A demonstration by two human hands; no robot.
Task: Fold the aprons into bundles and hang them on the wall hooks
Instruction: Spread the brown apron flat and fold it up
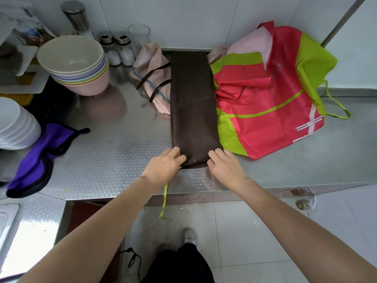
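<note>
A brown apron (192,107), folded into a long narrow strip, lies on the steel counter (114,160) and runs from the back wall to the front. My left hand (165,165) grips its near left corner. At the near right corner my right hand (225,166) holds the fabric with curled fingers. A red and lime-green apron (265,103) lies crumpled to the right of the strip. A pale pink apron (153,74) with dark straps is bunched to its left. A purple apron (40,158) lies at the counter's left. No wall hooks are in view.
Stacked pastel bowls (75,64) and white bowls (14,123) stand at the left. Shakers (116,48), a glass (139,35) and a steel canister (76,17) line the back wall. A green strap (164,199) hangs over the counter's front edge. A sink (8,219) is at lower left.
</note>
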